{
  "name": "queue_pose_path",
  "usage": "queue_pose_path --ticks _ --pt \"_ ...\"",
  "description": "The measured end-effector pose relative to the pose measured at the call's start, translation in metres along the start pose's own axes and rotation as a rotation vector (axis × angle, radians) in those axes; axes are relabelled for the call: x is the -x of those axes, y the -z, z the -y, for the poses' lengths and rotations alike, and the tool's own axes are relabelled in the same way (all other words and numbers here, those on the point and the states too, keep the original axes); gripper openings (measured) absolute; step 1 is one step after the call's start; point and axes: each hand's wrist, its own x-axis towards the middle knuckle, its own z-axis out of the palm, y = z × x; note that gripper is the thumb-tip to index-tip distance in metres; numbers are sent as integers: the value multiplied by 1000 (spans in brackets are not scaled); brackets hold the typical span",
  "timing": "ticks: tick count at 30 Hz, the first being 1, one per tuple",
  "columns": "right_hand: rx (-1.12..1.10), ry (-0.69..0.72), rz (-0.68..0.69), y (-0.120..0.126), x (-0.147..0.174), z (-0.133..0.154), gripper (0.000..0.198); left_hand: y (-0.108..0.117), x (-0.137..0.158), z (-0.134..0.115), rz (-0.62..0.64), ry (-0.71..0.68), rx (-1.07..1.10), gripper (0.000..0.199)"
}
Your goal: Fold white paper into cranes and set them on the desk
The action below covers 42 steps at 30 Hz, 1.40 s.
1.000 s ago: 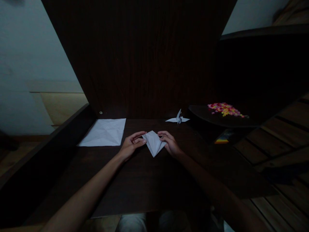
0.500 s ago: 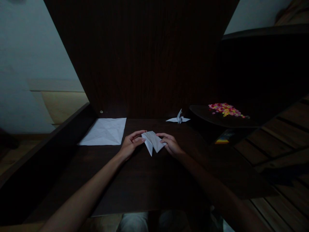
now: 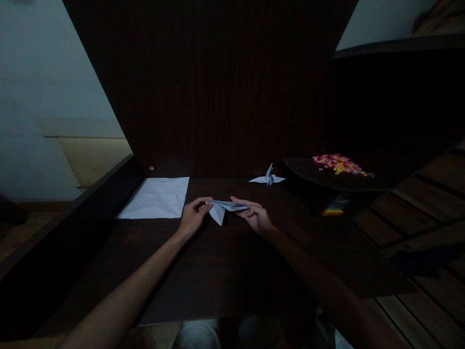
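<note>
A folded white paper (image 3: 218, 211) is held between both hands above the dark desk, with one pointed flap hanging down on its left side. My left hand (image 3: 193, 215) pinches its left end between thumb and fingers. At the other end, my right hand (image 3: 257, 216) grips the paper, with fingers behind and beneath it. Beyond my right hand stands a finished white paper crane (image 3: 269, 180) with wings spread. Left of my left hand lies a creased square sheet of white paper (image 3: 158, 198).
A rounded shelf (image 3: 305, 174) at the right carries a pile of small pink, red and yellow pieces (image 3: 339, 164). A dark upright panel (image 3: 210, 87) closes the back of the desk (image 3: 203, 281). A raised side board (image 3: 65, 218) borders the left.
The folded paper has tipped so that its right part shows nearly edge-on instead of its broad face. Both hands still hold it and have shifted only slightly.
</note>
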Motion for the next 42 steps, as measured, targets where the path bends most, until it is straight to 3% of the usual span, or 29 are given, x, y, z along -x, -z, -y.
queue_pose_path --ticks 5,10,15,20,26,33,36,42 --pt "105 -26 -24 -3 -2 -5 20 0 -1 -1 -22 20 55 25" --pt "367 87 -177 2 -6 -9 34 0 -2 1 3 57 82 22" --pt "432 135 -250 8 -8 -8 36 -2 0 3 139 131 189 30" --pt "449 95 -314 12 -9 -8 37 -3 1 3 219 103 210 45" --pt "568 173 -335 16 -9 -10 32 -2 0 11 209 -8 45 44" --pt "573 177 -301 13 -8 -8 31 4 2 9 95 -260 -358 18" --pt "578 165 -304 15 -9 -9 30 5 2 5 153 -354 -479 5" --pt "592 160 -321 23 -13 -16 31 3 3 1 283 -419 -539 12"
